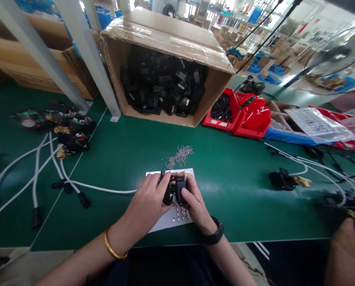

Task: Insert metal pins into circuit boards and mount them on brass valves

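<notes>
A gold bangle (pixel 113 249) is worn nearest the camera. A black plastic part (pixel 174 191), blocky, perhaps red inside, is clasped by the left hand (pixel 149 200) and right hand (pixel 197 204) above a white plate (pixel 165 224) near the green table (pixel 231 186) edge.

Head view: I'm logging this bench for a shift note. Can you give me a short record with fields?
left hand: grips black part
right hand: grips the same black part
under hands: white plate on green table
behind: pile of small metal pins; cardboard box on its side, holding black pieces
far right: another person's hand
</notes>
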Demonstrator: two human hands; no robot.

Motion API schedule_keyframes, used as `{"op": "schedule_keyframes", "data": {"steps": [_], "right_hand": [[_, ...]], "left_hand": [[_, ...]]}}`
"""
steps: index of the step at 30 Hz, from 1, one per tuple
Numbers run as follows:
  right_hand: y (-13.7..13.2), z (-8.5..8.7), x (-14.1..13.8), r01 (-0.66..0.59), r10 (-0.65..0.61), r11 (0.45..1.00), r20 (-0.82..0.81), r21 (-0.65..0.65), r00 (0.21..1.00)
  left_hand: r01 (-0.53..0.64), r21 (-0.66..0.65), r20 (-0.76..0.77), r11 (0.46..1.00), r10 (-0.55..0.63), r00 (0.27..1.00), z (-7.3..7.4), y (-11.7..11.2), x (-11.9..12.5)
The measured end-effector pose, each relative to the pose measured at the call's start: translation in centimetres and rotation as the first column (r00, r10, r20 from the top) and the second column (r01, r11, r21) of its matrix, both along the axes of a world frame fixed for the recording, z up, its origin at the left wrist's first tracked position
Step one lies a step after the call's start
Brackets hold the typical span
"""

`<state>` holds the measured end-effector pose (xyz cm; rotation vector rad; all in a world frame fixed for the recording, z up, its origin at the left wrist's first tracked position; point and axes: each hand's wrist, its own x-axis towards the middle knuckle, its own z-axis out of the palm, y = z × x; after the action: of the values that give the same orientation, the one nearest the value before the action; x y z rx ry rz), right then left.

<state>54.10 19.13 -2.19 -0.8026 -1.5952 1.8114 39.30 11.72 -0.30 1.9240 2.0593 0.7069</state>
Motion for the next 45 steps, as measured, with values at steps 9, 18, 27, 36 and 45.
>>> {"op": "schedule_keyframes", "data": {"steps": [9, 18, 27, 36, 45], "right_hand": [[-1.4, 2.0, -1.7, -0.092, -0.073, 0.905, 0.364, 0.416, 0.929], [-2.5, -0.3, -3.4, 0.122, -0.083, 0.938, 0.131, -0.325, 0.988], [-2.9, -0.7, -4.0, 0.187, -0.159, 0.919, 0.109, -0.346, 0.981], [-2.8, -0.4, -4.1, 0.182, -0.143, 0.947, 0.159, -0.265, 0.977], [0.9, -1.7, 1.4, -0.438, -0.165, 0.557, 0.61, 0.706, 0.775]], "left_hand": [[0.082, 0.112, 0.388, 0.99, -0.119, 0.914, -1.7, 0.2, -1.7], [0.131, 0.04, 0.874, 0.991, -0.098, 0.476, -4.1, -0.1, -4.8], [0.073, -0.173, 0.939, 0.982, 0.142, 0.312, -1.1, 2.5, -5.1], [0.065, -0.123, 0.897, 0.99, 0.083, 0.434, -0.5, 2.6, -5.1], [0.302, 0.184, 0.305, 0.935, -0.346, 0.887, -1.8, -0.9, -4.0]]}}
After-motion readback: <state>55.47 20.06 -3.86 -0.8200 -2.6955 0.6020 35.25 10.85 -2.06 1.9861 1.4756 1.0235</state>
